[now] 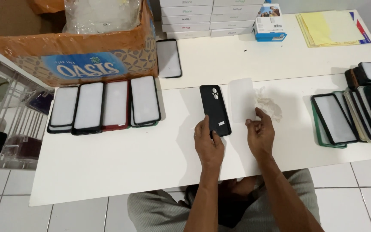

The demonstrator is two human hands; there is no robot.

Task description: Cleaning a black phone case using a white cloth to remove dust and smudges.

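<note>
Looking down from the head camera: the left hand (208,144) grips a black rubbery phone case (214,110) above the white table (108,159); the right hand (260,135) pinches a thin white card insert (242,99), which looks floppy and may bend or slip.

head cam | looks steeply down | close over white table (121,159)
</note>
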